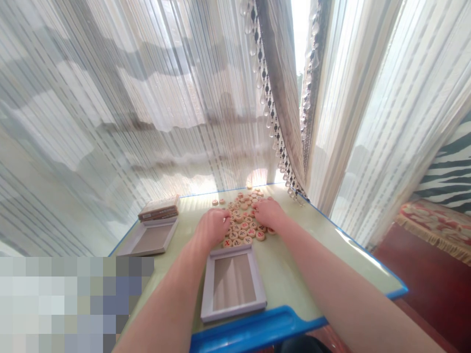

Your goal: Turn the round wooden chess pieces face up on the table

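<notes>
In front of the window, long sheer striped curtains (pixel 128 98) hang down on every side, with a grey bead-trimmed drape (pixel 281 98) falling between them. Below them stands my pale green desk with a blue rim (pixel 294 284), lit by sun from behind. To the right of the desk, on the dark floor, lies a red patterned rug with a fringe (pixel 437 223), and above it shows a piece of zebra-striped fabric (pixel 451 171).

On the desk, nearest to me, lies a shallow grey rectangular box tray (pixel 233 283), open side up and with nothing in it. A second grey tray of the same kind (pixel 150 239) lies well apart on the left, and just behind it rests a flat brown folded board (pixel 159 208).

Beyond the near tray spreads a heap of round wooden chess pieces with red and dark characters (pixel 246 230), some lying loose toward the far edge. My left hand (pixel 213 226) lies palm down on the left side of the heap, fingers curled onto the pieces. My right hand (pixel 269 214) covers the right side, fingers bent over the discs. I cannot tell whether either hand actually pinches a piece.
</notes>
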`<state>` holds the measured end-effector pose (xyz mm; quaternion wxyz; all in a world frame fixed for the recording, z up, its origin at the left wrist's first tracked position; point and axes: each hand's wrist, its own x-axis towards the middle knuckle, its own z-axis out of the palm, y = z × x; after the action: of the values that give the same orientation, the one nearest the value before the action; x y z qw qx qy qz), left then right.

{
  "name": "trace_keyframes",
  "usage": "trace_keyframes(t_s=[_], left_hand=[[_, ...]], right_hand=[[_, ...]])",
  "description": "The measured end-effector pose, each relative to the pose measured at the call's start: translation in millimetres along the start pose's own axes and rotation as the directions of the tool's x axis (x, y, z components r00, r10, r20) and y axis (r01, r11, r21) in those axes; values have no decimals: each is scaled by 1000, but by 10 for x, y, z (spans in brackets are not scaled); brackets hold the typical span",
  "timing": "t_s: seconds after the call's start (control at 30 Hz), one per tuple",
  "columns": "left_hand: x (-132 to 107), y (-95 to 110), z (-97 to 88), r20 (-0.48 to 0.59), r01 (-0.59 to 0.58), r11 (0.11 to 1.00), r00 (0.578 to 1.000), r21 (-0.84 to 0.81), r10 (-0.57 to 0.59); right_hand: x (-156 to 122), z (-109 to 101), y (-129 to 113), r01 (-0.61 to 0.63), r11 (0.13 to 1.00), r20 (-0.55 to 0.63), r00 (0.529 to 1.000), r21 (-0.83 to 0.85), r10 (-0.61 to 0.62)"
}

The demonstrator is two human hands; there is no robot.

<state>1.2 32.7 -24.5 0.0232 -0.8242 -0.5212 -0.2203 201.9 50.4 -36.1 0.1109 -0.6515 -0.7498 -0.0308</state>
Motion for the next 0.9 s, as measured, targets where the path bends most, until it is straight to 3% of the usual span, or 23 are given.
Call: trace_keyframes(t_s=[0.2,0.4,0.53,0.63,0.73,0.9], left_hand=[[14,1,30,19,-60,998,998,22,60],[23,55,60,85,-137,987,986,-79,144],[24,79,6,93,-139,989,985,-40,142],[25,94,-33,49,-145,989,988,23,144],[21,103,-24,-1,-175,984,985,18,175],[-4,117,17,100,-161,986,981,-36,164]], right_hand=[[22,19,12,-76,995,-46,996,59,79],[0,-11,-44,-10,996,-78,997,87,17],[15,19,-37,-65,993,-93,993,99,74],[6,28,-98,40,990,-96,995,137,-27],[-25,13,-187,144,980,-15,990,140,-144],[-43,-9,-203,118,989,-27,993,85,-116]])
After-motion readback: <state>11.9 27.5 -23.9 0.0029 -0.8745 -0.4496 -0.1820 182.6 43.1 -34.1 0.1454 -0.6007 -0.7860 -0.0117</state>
